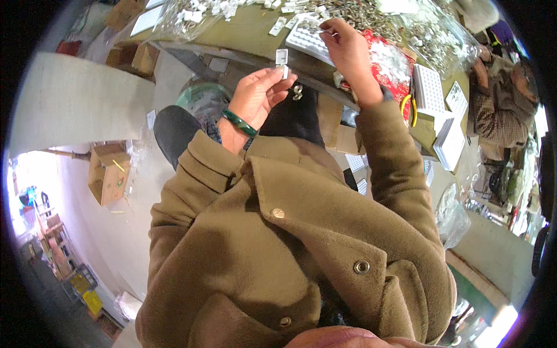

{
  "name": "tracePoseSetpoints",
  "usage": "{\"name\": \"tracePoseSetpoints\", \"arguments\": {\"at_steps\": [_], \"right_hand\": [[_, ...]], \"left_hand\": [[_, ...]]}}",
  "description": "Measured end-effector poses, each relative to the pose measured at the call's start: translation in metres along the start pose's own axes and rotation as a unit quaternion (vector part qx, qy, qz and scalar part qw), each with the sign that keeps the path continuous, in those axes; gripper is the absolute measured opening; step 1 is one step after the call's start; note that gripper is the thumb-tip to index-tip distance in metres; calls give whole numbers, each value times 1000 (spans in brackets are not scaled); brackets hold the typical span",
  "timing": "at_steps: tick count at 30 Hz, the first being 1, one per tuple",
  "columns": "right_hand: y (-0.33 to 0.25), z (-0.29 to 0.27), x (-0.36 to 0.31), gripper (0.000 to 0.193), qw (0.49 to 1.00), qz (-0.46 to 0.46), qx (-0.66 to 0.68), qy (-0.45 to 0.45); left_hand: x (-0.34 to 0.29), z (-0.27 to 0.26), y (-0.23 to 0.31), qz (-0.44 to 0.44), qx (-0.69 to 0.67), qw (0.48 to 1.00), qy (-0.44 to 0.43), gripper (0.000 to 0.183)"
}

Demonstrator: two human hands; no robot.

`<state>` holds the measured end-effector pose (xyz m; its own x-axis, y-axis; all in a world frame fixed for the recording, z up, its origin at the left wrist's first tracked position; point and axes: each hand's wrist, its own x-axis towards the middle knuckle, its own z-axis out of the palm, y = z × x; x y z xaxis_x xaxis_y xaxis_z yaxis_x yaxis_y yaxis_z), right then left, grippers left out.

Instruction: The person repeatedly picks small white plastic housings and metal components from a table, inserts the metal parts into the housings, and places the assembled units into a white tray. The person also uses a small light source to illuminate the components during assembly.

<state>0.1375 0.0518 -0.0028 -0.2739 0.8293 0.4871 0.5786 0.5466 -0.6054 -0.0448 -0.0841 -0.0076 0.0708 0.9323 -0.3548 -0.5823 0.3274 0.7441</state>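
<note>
The left hand (259, 93) clamped one white hinged box (285, 72) between thumb and fingers, its one raised lid (282, 56) beyond the grip; over one white pitted tray (307, 45), the right hand (350, 53) gripped I couldn't tell what, if anything.

**Glare on both sides of the brown coat (331, 226)**

Light on the coat is soft, with dark shadow patches across its front. Far to the coat's left, white glare burns out detail; a smaller bright patch with violet fringing lies beyond its lower right. Above the coat, the white tray (304, 42) is pale but readable, while the space under the table (246, 32) is dim. Farthest from the coat, edges bow, small shapes blur and corners go black.
</note>
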Motion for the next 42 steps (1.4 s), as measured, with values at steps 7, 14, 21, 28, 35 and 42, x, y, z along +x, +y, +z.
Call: {"name": "tracePoseSetpoints", "arguments": {"at_steps": [7,14,21,28,35,42], "right_hand": [[-63,-13,-52,18,958,9,269,-101],[-74,-5,-62,15,983,-166,70,24],[-68,-5,-67,14,975,-211,10,65],[-65,-10,-59,13,979,-202,22,23],[-52,-10,-46,15,983,45,175,-29],[-49,-8,-32,22,818,271,506,-41]], "left_hand": [[-12,5,0,51,-20,998,-19,21],[-22,17,-1,48,26,998,-12,22],[-15,19,-5,36,29,999,-21,20],[-4,24,-5,82,42,996,-15,21],[14,27,1,140,93,986,-17,27],[34,27,20,18,-7,998,-63,22]]}}
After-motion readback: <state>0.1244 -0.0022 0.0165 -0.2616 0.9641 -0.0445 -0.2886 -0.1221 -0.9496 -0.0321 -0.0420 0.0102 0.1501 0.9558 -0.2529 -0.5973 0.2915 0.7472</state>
